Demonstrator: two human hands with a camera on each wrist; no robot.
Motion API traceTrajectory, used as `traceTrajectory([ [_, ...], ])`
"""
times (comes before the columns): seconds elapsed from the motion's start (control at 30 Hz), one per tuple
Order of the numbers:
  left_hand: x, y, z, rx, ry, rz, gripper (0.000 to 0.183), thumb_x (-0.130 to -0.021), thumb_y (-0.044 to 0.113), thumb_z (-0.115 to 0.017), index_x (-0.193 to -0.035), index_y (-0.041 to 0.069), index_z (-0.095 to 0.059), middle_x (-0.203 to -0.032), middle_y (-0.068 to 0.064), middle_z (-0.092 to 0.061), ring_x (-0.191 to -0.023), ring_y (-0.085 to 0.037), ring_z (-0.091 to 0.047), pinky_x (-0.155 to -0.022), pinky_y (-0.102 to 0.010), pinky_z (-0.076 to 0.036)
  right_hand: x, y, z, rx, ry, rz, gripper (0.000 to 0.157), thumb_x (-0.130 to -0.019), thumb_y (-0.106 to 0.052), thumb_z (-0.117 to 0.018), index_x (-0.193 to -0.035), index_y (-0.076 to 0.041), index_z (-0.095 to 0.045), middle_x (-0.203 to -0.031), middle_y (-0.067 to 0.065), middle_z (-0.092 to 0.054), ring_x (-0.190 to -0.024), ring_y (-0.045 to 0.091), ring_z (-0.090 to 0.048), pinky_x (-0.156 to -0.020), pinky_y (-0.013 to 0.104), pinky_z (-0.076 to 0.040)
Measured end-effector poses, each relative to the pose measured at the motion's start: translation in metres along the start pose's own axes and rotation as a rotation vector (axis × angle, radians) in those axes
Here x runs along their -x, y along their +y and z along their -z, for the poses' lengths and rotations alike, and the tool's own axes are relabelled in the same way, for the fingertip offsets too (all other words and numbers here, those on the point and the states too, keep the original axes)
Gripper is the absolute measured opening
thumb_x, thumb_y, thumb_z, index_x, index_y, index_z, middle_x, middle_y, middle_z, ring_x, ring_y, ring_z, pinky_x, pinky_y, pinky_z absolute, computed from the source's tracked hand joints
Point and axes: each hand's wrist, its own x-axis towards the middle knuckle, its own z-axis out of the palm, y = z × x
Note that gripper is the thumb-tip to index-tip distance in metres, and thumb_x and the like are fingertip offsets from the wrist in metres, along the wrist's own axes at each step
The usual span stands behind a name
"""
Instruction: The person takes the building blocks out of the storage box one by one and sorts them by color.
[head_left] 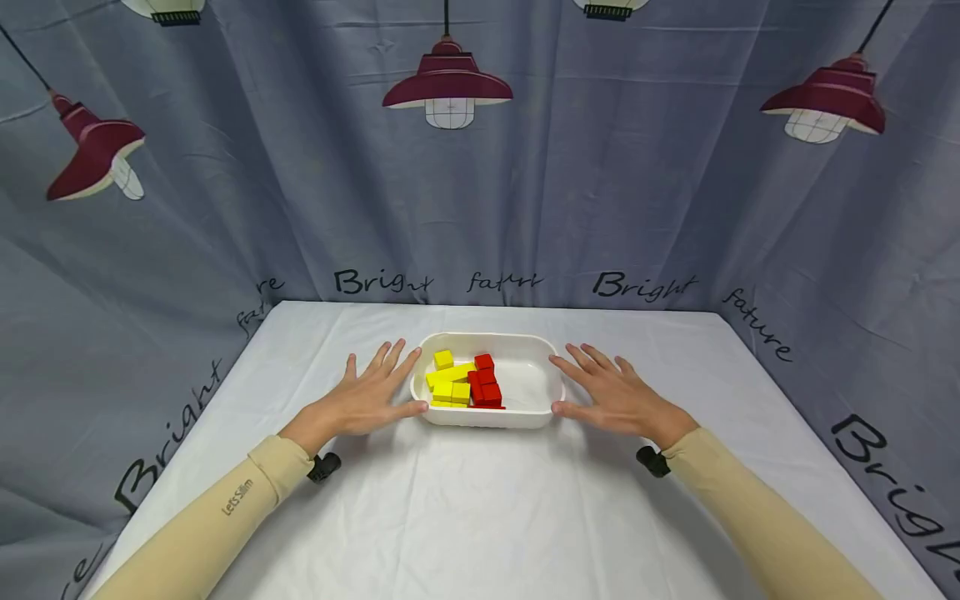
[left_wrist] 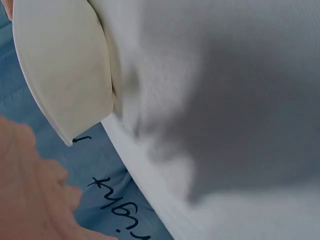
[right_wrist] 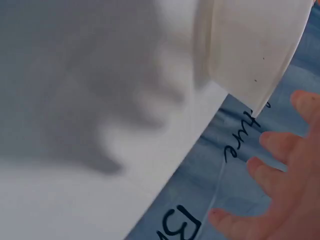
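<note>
Currently, left to right:
left hand (head_left: pixel 367 396): flat, fingers spread, thumb against the tray's left end, bracing it
white tray (head_left: pixel 540 414): table centre, between both hands
yellow blocks (head_left: pixel 450 382): tray's left half
red blocks (head_left: pixel 485 382): beside them, touching
right hand (head_left: pixel 611 396): flat, spread, thumb touching the right end

Dish hemmed in at both ends

Left hand (head_left: pixel 365 398) and right hand (head_left: pixel 615 395) flank the dish (head_left: pixel 525 417) — bare cloth (head_left: pixel 480 508) lies open before it, curtain (head_left: pixel 300 208) behind.

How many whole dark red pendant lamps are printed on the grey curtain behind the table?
3: one dark red pendant lamp at top centre, one at upper right, one at upper left. Other lamps along the top edge are cut off.
</note>
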Motion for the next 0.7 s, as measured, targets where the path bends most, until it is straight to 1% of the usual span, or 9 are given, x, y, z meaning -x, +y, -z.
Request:
traceTrajectory([
  [0.1,-0.004,-0.001,-0.001,0.067,0.054,0.006,0.087,-0.095,0.076,-0.033,-0.163,0.028,-0.007,-0.171,-0.007,-0.002,-0.157,-0.033,-0.006,-0.115,-0.072,-0.008,-0.003,0.001,0.0,-0.053,0.067,0.017,0.08,-0.092,-0.073,-0.05,-0.157,-0.029,-0.037,-0.16,0.009,-0.039,-0.147,0.037,-0.035,-0.109,0.069,-0.029],
  [0.17,-0.008,0.0,0.0,0.125,0.099,0.015,0.083,-0.097,0.072,-0.034,-0.163,0.026,-0.013,-0.17,-0.008,-0.012,-0.156,-0.032,-0.014,-0.118,-0.066,-0.015,-0.006,0.002,0.001,-0.122,0.097,0.007,0.074,-0.093,-0.066,-0.056,-0.153,-0.025,-0.045,-0.154,0.008,-0.047,-0.141,0.036,-0.043,-0.107,0.065,-0.035],
  [0.23,-0.011,0.002,0.001,0.181,0.148,0.031,0.08,-0.099,0.068,-0.038,-0.162,0.021,-0.022,-0.167,-0.008,-0.024,-0.153,-0.031,-0.025,-0.118,-0.059,-0.024,-0.008,0.003,0.002,-0.211,0.109,-0.009,0.066,-0.094,-0.055,-0.063,-0.15,-0.021,-0.049,-0.15,0.007,-0.052,-0.137,0.035,-0.048,-0.107,0.062,-0.039],
  [0.33,-0.017,0.005,0.004,0.235,0.226,0.061,0.073,-0.099,0.058,-0.049,-0.157,0.015,-0.036,-0.156,-0.009,-0.046,-0.142,-0.032,-0.045,-0.112,-0.054,-0.037,-0.013,0.003,0.002,-0.342,0.122,-0.018,0.057,-0.096,-0.037,-0.068,-0.146,-0.014,-0.054,-0.145,0.011,-0.057,-0.132,0.035,-0.053,-0.103,0.056,-0.044],
  [0.4,-0.022,0.007,0.004,0.252,0.257,0.084,0.069,-0.098,0.051,-0.054,-0.153,0.012,-0.042,-0.147,-0.01,-0.055,-0.133,-0.031,-0.054,-0.107,-0.052,-0.044,-0.017,0.003,0.002,-0.405,0.13,-0.01,0.053,-0.096,-0.029,-0.069,-0.144,-0.01,-0.056,-0.141,0.013,-0.06,-0.127,0.036,-0.056,-0.099,0.054,-0.047],
  [0.47,-0.027,0.01,0.003,0.261,0.27,0.102,0.066,-0.097,0.045,-0.057,-0.15,0.009,-0.044,-0.14,-0.012,-0.06,-0.124,-0.031,-0.06,-0.102,-0.051,-0.048,-0.019,0.004,0.001,-0.447,0.141,-0.001,0.051,-0.096,-0.027,-0.068,-0.142,-0.008,-0.057,-0.139,0.015,-0.061,-0.124,0.036,-0.059,-0.096,0.052,-0.049],
  [0.53,-0.033,0.012,0.002,0.279,0.27,0.126,0.065,-0.097,0.041,-0.058,-0.15,0.008,-0.044,-0.136,-0.013,-0.061,-0.119,-0.031,-0.062,-0.098,-0.05,-0.05,-0.021,0.004,0.0,-0.473,0.145,-0.006,0.05,-0.096,-0.028,-0.068,-0.141,-0.008,-0.057,-0.139,0.014,-0.062,-0.121,0.034,-0.06,-0.094,0.049,-0.05],
  [0.6,-0.037,0.014,0.0,0.301,0.264,0.149,0.067,-0.097,0.041,-0.059,-0.151,0.007,-0.041,-0.136,-0.015,-0.061,-0.118,-0.031,-0.062,-0.098,-0.05,-0.05,-0.022,0.002,-0.001,-0.491,0.146,-0.014,0.049,-0.097,-0.03,-0.067,-0.141,-0.01,-0.058,-0.139,0.013,-0.062,-0.12,0.032,-0.061,-0.093,0.047,-0.051],
  [0.7,-0.043,0.016,-0.002,0.315,0.254,0.178,0.071,-0.097,0.043,-0.059,-0.154,0.009,-0.036,-0.138,-0.015,-0.059,-0.121,-0.031,-0.06,-0.101,-0.05,-0.048,-0.023,-0.002,0.001,-0.533,0.148,-0.028,0.048,-0.097,-0.029,-0.067,-0.14,-0.011,-0.059,-0.139,0.013,-0.062,-0.119,0.029,-0.061,-0.093,0.045,-0.05],
])
